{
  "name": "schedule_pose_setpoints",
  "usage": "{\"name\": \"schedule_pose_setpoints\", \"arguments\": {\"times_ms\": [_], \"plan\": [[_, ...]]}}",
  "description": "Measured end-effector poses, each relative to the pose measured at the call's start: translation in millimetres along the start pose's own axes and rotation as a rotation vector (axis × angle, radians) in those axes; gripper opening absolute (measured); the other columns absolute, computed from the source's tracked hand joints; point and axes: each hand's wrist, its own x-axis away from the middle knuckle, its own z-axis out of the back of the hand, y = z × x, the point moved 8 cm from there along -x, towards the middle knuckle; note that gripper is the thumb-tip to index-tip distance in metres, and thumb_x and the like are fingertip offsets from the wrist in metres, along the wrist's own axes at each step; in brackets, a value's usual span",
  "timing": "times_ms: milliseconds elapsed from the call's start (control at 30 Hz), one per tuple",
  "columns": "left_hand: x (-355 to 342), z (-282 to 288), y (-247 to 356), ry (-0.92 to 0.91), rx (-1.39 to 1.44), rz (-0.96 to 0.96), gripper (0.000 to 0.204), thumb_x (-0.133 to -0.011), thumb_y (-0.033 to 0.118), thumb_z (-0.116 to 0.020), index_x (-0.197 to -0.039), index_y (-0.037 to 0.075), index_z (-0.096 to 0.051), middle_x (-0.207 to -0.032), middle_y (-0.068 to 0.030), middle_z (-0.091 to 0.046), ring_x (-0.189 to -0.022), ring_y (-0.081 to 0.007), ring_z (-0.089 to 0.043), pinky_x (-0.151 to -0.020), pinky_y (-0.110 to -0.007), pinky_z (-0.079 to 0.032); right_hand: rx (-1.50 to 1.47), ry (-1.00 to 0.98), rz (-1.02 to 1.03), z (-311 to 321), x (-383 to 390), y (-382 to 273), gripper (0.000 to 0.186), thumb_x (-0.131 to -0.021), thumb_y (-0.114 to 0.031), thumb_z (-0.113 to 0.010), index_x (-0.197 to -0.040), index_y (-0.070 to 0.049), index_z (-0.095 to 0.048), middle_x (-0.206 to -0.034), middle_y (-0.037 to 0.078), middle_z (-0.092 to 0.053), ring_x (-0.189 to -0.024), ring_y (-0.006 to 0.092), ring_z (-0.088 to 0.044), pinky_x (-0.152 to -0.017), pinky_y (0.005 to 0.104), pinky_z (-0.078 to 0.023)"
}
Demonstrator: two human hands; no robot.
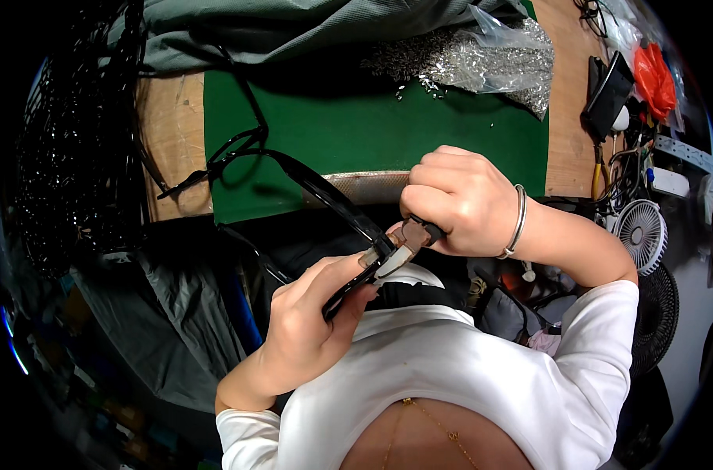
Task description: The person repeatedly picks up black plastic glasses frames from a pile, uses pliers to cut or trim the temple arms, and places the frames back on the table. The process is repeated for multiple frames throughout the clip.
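Note:
My left hand pinches a glossy black strap near its end, in front of my chest. The strap runs up and left in a loose loop over the green mat. My right hand is closed around the dark handles of a pair of pliers. The pliers' metal jaws meet the strap right beside my left fingertips. What lies between the jaws is too small to make out. A curved metal edging strip lies along the mat's front edge, behind the pliers.
At the mat's back right, a clear plastic bag of small silver metal pieces spills a few bits. Grey fabric covers the back. Many black strips hang at left. At right are a phone, a red bag and a white fan.

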Motion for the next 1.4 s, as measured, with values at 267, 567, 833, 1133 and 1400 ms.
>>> {"name": "schedule_pose_setpoints", "arguments": {"times_ms": [267, 567, 833, 1133, 1400], "plan": [[-9.8, 6.1, 7.9, 0.052, -0.141, -0.114, 0.039, -0.066, -0.012, -0.062, -0.103, -0.001, -0.054, -0.086, -0.0153, -0.060, -0.069, -0.0275, -0.061, -0.059, -0.029, -0.049, -0.138, -0.004, 0.006, 5.4, 4.4, 17.1, 0.024, -0.062, -0.007, -0.066, -0.082, -0.004, -0.053, -0.078, 0.009, -0.049, -0.073, 0.0273, -0.050, -0.066, 0.0348, -0.040], [-18.1, 25.1, -0.5, -0.002, -0.222, -0.029, 0.032, -0.073, -0.004, -0.060, -0.104, 0.001, -0.054, -0.090, -0.0136, -0.060, -0.073, -0.0281, -0.060, -0.061, -0.030, -0.049, -0.053, -0.014, -0.219, 0.2, 18.0, 42.0, 0.025, -0.061, -0.002, -0.062, -0.083, -0.005, -0.052, -0.079, 0.009, -0.052, -0.074, 0.0270, -0.052, -0.071, 0.0347, -0.042], [-61.2, 90.7, 14.9, 0.129, -1.048, -0.285, 0.039, -0.075, 0.011, -0.064, -0.110, 0.001, -0.052, -0.096, -0.0128, -0.054, -0.083, -0.0262, -0.052, -0.069, -0.034, -0.045, -0.177, 0.044, -0.231, 3.7, 2.3, 43.0, 0.022, -0.061, -0.002, -0.063, -0.081, -0.004, -0.051, -0.073, 0.008, -0.052, -0.069, 0.0269, -0.052, -0.064, 0.0341, -0.042], [-97.8, 109.6, 24.6, 0.192, -0.690, -0.431, 0.058, -0.068, 0.021, -0.072, -0.114, 0.001, -0.044, -0.091, -0.0128, -0.052, -0.081, -0.0252, -0.054, -0.068, -0.032, -0.046, -0.277, 0.070, -0.378, 11.0, 20.3, 51.5, 0.019, -0.067, -0.003, -0.065, -0.082, -0.001, -0.054, -0.072, 0.010, -0.052, -0.064, 0.0258, -0.052, -0.058, 0.0313, -0.042], [-293.3, 167.7, -4.8, 0.391, -0.964, -0.120, 0.031, -0.084, 0.033, -0.052, -0.082, 0.004, -0.062, -0.078, -0.0162, -0.061, -0.079, -0.0348, -0.058, -0.071, -0.038, -0.045, -0.248, 0.082, -0.277, 2.5, 5.6, 33.6, 0.018, -0.067, -0.007, -0.066, -0.076, -0.005, -0.050, -0.070, 0.010, -0.051, -0.067, 0.0285, -0.052, -0.061, 0.0347, -0.042]]}}
